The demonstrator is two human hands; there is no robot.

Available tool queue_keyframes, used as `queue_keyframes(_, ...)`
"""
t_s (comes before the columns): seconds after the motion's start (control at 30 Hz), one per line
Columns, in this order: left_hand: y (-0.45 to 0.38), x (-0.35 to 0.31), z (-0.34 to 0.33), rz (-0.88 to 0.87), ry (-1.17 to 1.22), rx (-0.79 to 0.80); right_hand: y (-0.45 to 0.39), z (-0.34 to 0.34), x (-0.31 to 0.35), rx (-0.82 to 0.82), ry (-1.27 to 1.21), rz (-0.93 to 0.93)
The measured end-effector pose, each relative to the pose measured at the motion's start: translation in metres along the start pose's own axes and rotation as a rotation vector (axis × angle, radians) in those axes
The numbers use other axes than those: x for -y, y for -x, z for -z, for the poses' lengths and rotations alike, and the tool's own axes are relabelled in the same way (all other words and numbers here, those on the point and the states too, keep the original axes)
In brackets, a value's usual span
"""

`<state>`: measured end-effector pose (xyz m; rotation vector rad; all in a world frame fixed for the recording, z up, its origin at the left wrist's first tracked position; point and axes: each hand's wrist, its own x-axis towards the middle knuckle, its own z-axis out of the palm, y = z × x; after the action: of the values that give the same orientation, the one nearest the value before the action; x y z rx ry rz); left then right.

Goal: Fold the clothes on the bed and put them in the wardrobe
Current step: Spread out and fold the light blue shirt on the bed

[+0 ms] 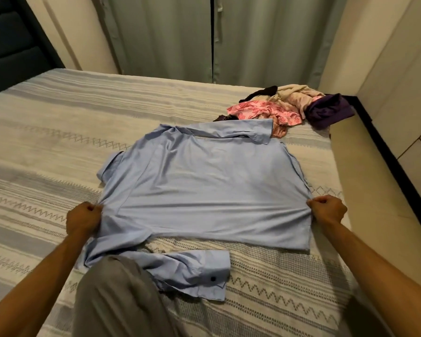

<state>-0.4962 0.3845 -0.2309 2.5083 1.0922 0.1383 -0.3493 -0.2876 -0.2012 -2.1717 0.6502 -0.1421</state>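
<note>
Striped, zigzag-patterned bedding covers the bed (58, 147), with grey-green curtains (170, 37) behind it and pale wardrobe panels (399, 98) along the right side. Spread back-up across the middle of the bed lies a light blue shirt (204, 186), its collar end to the left and 1 cuffed sleeve (195, 271) trailing toward the person's grey-clad knee (112, 295). The left hand (84, 218) is curled tight, pinching the shirt's near-left edge, and the right hand (327, 211) is likewise closed, pinching the hem edge on the right; the cloth between them looks pulled taut. Beyond the shirt, near the far right corner, sits a heap of 4 or so unfolded clothes (289, 107), pink, beige, purple and black. My guess is the shirt is being smoothed before its 1st fold. Uneven pull could skew it, and the loose sleeve beside the knee may bunch inside the fold, leaving a lumpy bundle.
</note>
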Motion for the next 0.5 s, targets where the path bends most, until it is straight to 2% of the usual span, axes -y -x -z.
queue_keyframes(0.2, -0.002, 0.000, 0.007, 0.032, 0.121, 0.055, -0.007, -0.011, 0.014, 0.040, 0.060, -0.016)
queue_keyframes(0.3, -0.007, -0.017, 0.018, 0.075, 0.155, 0.021, -0.021, -0.017, 0.033, 0.068, 0.201, 0.112)
queue_keyframes(0.4, -0.012, -0.050, 0.025, -0.141, -0.062, -0.083, -0.044, -0.030, 0.052, 0.055, 0.407, 0.319)
queue_keyframes(0.5, -0.042, -0.082, 0.013, -0.406, -0.170, -0.012, -0.071, -0.055, 0.075, 0.157, 0.522, 0.420)
